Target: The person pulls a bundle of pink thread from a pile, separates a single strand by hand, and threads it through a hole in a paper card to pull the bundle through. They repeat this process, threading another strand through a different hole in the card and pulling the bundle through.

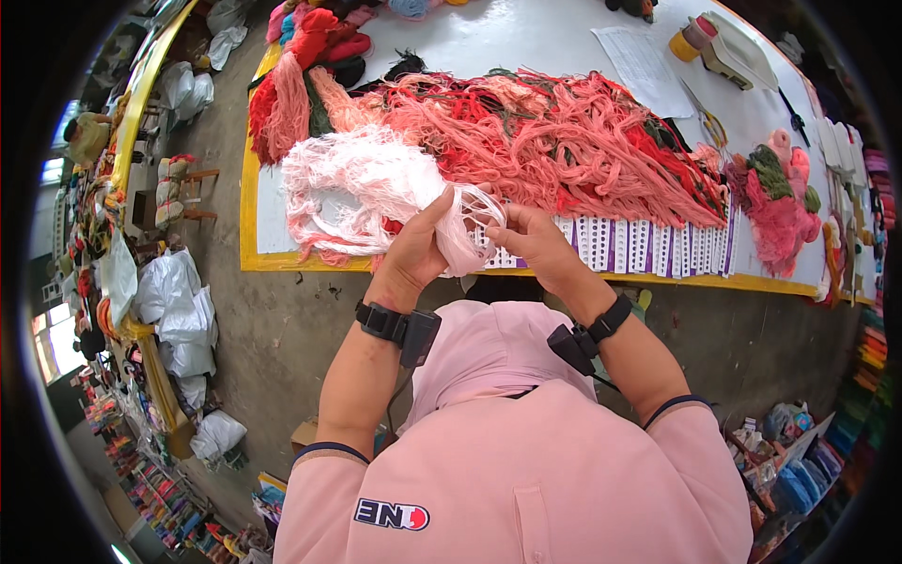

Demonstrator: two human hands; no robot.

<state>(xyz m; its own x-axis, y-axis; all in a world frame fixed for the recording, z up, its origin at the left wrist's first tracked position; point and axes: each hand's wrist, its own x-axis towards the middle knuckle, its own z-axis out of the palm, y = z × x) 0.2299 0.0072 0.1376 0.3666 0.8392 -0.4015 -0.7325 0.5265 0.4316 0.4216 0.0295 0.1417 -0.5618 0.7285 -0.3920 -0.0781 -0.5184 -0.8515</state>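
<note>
My left hand is closed around one end of a loose hank of white and pale pink yarn at the table's front edge. The rest of that hank spreads out to the left in loops. Facing it, my right hand pinches a few thin strands at the looped end. Its fingertips are partly hidden by the yarn. Behind both hands lies a wide heap of coral, red and dark green yarn, which the white hank overlaps on its left.
White punched cards line the yellow-edged table's front, right of my hands. Scissors, a paper sheet and a pale plastic box lie at the back right. More yarn bundles sit far right. White bags stand left.
</note>
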